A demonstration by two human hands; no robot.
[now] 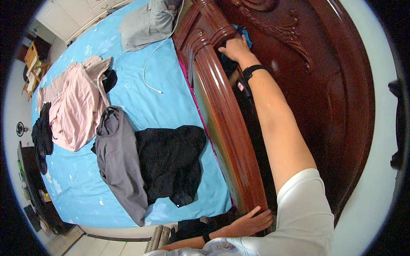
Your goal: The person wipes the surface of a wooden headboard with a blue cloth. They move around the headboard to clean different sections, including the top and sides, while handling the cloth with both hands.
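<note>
My right hand (237,48) reaches over the gap in the carved reddish-brown wooden headboard (232,128), against a blue cloth (245,34) at the gap's far end. Whether its fingers hold the cloth is not clear. My left hand (248,222) rests on the near end of the headboard's rail, fingers apart, with nothing in it. Beside the rail, the bed has a light blue sheet (166,112). On it lie a black garment (169,160), a grey garment (120,160), a pink garment (77,105) and a white cable (147,68).
A grey pillow (144,27) lies at the bed's far side, and dark clothing (41,137) at its left edge. A small labelled item (240,86) sits inside the dark gap. Farther left stand a wooden chair (33,60) and a dark table (32,172) with things on it.
</note>
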